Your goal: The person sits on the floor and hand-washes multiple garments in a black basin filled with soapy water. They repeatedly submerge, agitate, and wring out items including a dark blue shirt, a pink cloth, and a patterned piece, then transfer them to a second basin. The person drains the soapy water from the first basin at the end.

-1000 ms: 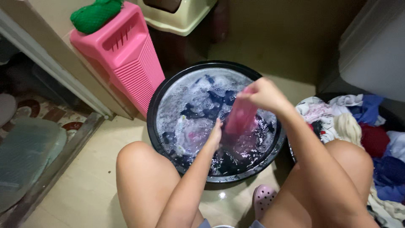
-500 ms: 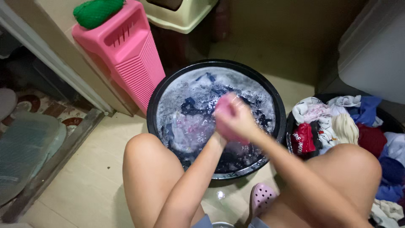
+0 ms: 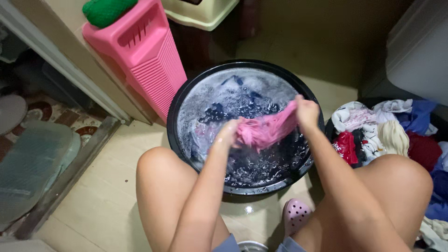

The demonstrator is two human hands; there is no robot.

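— Pink cloth [image 3: 266, 130], where is it now?
— At the middle of the frame, stretched above the suds of the black basin [image 3: 186, 93]. Half a second ago it sat bunched in one fist; now it is pulled out long.
— And the hands?
— Apart. The left hand [image 3: 227, 133] clamps the lower end, the right hand [image 3: 306, 112] the upper.
— Meaning?
— Likely wringing or scrubbing, I'd judge. The pink washboard [image 3: 144, 60] at upper left leans unused.
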